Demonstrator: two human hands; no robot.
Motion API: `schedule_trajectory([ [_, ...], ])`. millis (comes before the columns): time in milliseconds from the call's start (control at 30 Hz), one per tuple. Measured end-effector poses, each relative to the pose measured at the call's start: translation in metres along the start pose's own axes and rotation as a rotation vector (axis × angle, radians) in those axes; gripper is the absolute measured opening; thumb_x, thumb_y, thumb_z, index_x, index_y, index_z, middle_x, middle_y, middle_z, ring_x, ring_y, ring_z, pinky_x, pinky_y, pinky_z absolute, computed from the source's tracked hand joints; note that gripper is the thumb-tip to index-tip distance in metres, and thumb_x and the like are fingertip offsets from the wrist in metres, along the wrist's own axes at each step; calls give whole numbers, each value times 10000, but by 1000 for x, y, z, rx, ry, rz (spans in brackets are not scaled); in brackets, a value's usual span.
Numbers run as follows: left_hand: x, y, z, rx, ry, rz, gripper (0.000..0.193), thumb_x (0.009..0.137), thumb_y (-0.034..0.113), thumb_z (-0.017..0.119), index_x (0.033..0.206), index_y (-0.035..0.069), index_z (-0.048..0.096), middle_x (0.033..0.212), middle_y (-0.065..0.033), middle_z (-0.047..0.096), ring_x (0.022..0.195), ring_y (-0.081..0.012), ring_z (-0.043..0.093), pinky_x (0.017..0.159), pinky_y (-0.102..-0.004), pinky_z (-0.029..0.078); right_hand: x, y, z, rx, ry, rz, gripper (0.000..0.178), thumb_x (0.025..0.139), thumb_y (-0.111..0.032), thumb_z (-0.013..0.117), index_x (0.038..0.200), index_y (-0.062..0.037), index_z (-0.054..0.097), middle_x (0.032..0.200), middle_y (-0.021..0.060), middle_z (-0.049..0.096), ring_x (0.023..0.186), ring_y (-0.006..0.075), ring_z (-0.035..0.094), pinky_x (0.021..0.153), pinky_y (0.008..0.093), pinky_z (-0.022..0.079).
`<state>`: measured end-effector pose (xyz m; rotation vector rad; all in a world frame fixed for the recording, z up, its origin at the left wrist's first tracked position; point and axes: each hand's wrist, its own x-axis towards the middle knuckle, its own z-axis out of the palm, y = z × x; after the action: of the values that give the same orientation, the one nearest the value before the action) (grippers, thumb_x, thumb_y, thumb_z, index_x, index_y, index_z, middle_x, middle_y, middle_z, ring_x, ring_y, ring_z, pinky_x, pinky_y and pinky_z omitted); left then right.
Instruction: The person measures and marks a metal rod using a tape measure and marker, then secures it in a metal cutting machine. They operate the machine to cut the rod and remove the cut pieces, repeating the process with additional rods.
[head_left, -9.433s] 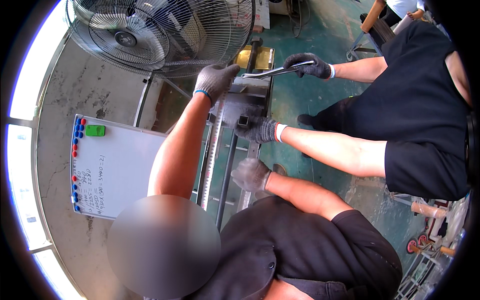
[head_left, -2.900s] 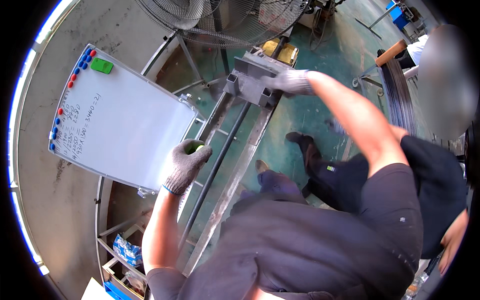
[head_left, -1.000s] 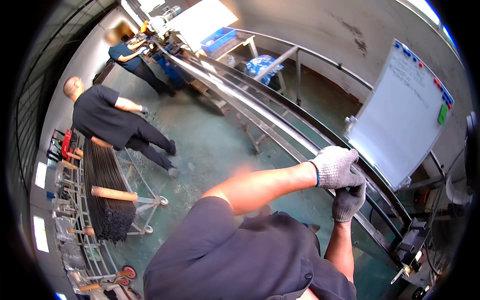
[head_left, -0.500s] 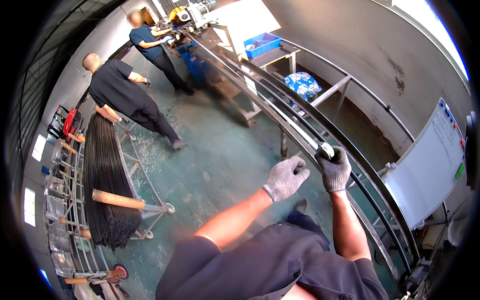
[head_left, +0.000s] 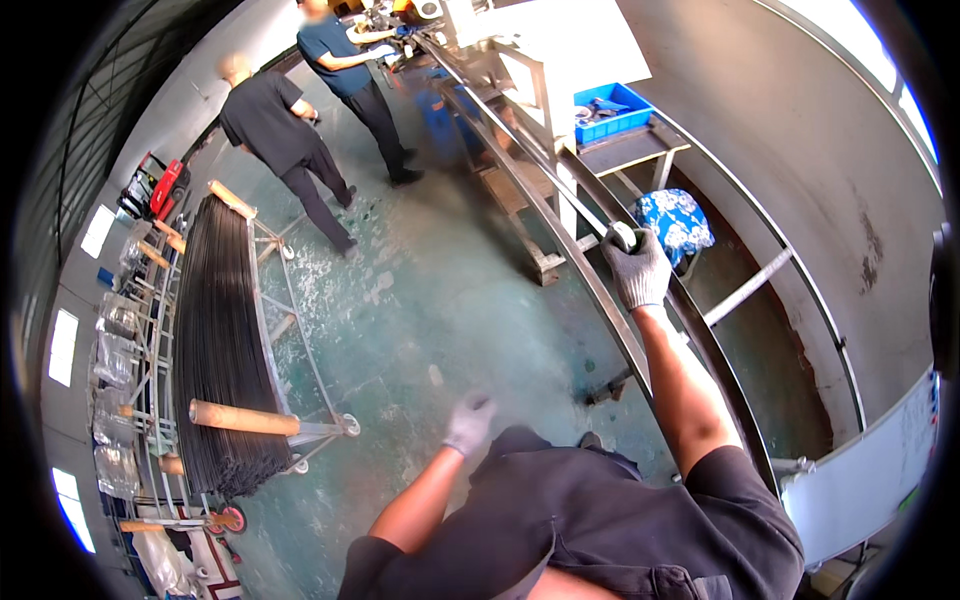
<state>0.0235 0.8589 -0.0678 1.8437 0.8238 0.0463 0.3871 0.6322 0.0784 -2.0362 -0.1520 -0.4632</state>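
Note:
My right hand, in a grey knitted glove, is closed around a small white rounded piece over the long metal rail frame. The glove covers most of this piece, so its kind does not show. A long thin bar runs along the frame from the far machine towards that hand. Low over the floor, near my body, my left hand hangs away from the frame. It is gloved too and smeared by motion, so its fingers are unclear.
Left stands a wheeled rack stacked with long black rods. Two people stand further off, one at the machine. Right of the rail are a blue bin, a flower-patterned stool and a whiteboard.
I have moved forward along the rail, my right hand still closed on the white piece. My left hand has dropped back from beside the rail. The person in black has walked nearer the machine.

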Motion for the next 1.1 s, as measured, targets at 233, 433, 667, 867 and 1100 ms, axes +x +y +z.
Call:
schedule_trajectory([
  [233,149,-7,-81,-340,87,-312,277,1044,215,758,1168,-22,831,955,-47,768,828,-151,695,755,-359,576,113,-41,182,-2,13,-14,468,877,-431,934,1122,-58,795,1014,246,823,977,440,816,917,500,638],
  [433,319,71,-162,-435,63,-258,186,1035,186,754,1091,14,798,890,-49,758,791,-153,693,736,-344,572,216,-97,320,-55,79,-11,483,869,-484,923,1076,-62,810,977,256,821,949,445,817,887,503,641],
  [667,493,134,-233,-495,61,-156,209,1066,212,766,1119,10,770,851,-50,754,763,-148,692,720,-322,557,331,-135,484,-45,114,-143,487,885,-473,929,1093,-47,820,929,199,827,877,348,830,848,449,646],
  [867,659,163,-265,-429,47,-162,182,1092,190,741,1139,15,734,869,-84,757,716,-177,683,696,-351,554,384,-234,624,50,-84,86,407,921,-416,877,1102,-63,785,1099,233,830,1091,430,802,1011,504,614],
  [1100,860,272,-301,-540,9,-95,117,1081,151,749,1098,35,740,901,-94,755,736,-180,696,727,-356,595,477,-261,793,33,-147,87,504,862,-507,897,1100,-82,767,1070,245,829,1061,465,804,945,550,633],
])
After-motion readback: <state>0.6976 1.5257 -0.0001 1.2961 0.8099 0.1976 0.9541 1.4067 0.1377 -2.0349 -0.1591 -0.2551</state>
